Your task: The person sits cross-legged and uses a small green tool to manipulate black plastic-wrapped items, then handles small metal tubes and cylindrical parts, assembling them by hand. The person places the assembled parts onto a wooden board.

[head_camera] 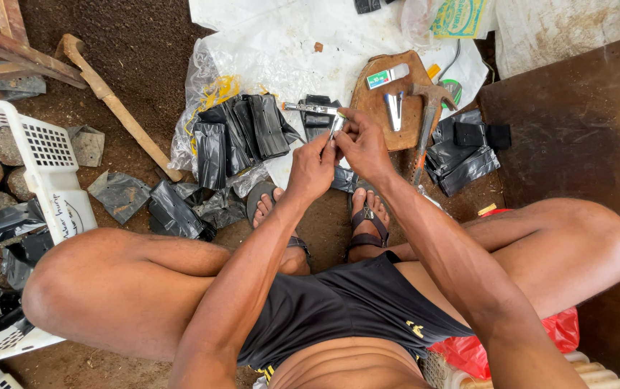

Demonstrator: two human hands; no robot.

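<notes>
Small silvery metal piece pinched between fingertips of left hand and right hand, held above sandalled feet. Just beyond: wooden board with hammer, black plastic bags on white sheeting. Bare brown earth floor, white crate at left.

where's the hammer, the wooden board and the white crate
hammer (431, 97): head view, on its metal head
wooden board (375, 108): head view, bare left part
white crate (49, 155): head view, its perforated side wall
</notes>
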